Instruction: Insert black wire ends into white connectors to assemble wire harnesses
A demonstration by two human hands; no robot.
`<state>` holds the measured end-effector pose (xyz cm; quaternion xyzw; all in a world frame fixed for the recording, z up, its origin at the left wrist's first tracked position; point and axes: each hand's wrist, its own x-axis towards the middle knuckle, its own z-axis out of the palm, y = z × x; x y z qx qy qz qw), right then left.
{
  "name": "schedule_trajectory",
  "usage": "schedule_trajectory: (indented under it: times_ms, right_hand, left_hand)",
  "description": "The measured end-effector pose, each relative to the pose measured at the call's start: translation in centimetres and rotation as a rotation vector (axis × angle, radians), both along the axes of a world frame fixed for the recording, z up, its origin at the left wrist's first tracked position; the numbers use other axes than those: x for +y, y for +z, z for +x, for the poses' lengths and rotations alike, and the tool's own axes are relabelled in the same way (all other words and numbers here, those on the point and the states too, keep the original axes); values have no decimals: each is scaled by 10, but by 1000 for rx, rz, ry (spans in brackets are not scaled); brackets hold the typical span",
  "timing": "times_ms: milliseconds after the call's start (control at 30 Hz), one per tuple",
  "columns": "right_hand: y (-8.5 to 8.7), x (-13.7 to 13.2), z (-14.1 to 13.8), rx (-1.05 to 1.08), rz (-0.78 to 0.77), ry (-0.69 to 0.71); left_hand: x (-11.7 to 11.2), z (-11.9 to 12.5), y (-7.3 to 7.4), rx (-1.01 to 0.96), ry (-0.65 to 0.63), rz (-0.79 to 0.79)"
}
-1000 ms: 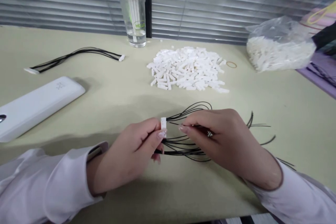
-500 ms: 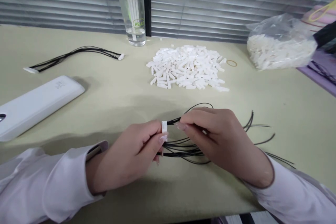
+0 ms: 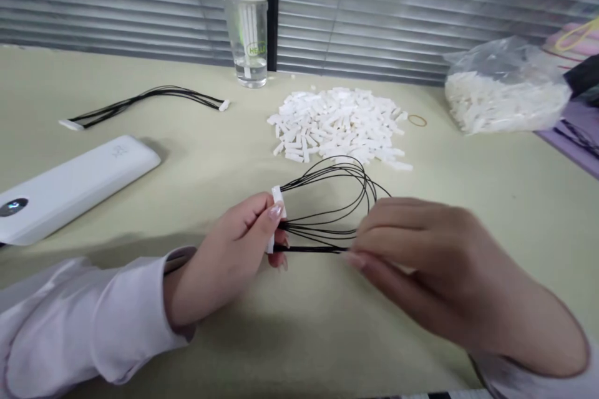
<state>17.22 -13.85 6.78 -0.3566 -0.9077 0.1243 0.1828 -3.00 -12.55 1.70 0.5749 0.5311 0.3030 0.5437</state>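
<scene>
My left hand (image 3: 236,249) is closed, pinching a small white connector (image 3: 276,215) upright just above the table. Several thin black wires (image 3: 337,199) run from the connector and loop to the right. My right hand (image 3: 435,262) is closed in a pinch on the black wires about a hand's width right of the connector; it is slightly blurred. Both sleeves are pale pink. A heap of loose white connectors (image 3: 339,128) lies on the table just beyond the wire loop.
A finished wire harness (image 3: 145,103) lies at the far left, a white power bank (image 3: 70,187) below it. A clear bottle (image 3: 248,25) stands at the back by the blinds. A plastic bag of white connectors (image 3: 505,93) and a rubber band (image 3: 416,120) sit at right.
My right hand slid rightward along the wires away from the connector. The wires now arch in a taller loop, and my left hand tilted the connector slightly.
</scene>
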Motion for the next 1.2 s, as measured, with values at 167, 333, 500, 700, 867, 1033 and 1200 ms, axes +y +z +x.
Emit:
schedule_trajectory:
  times_ms: [167,333,500,700,867,1033,1200]
  right_hand:
    - [-19,-3,-23,-139,-67,-3]
    - [-28,-3,-30,-190,-70,-110]
    - [-34,-1,-33,-323,-115,-119]
    - [-43,-6,-39,-181,63,-149]
    - [-48,-11,-46,-161,65,-197]
    - [-40,-7,-49,16,-287,-187]
    - [-35,-4,-48,167,-436,-130]
  left_hand:
    - [0,-1,0,28,-84,78]
    - [0,-1,-1,46,-92,92]
    - [-2,-1,-1,40,-102,100]
    - [2,0,2,241,-16,343]
    - [7,2,1,274,18,417]
    - [9,2,-1,211,62,421]
    - [7,2,-2,70,103,375]
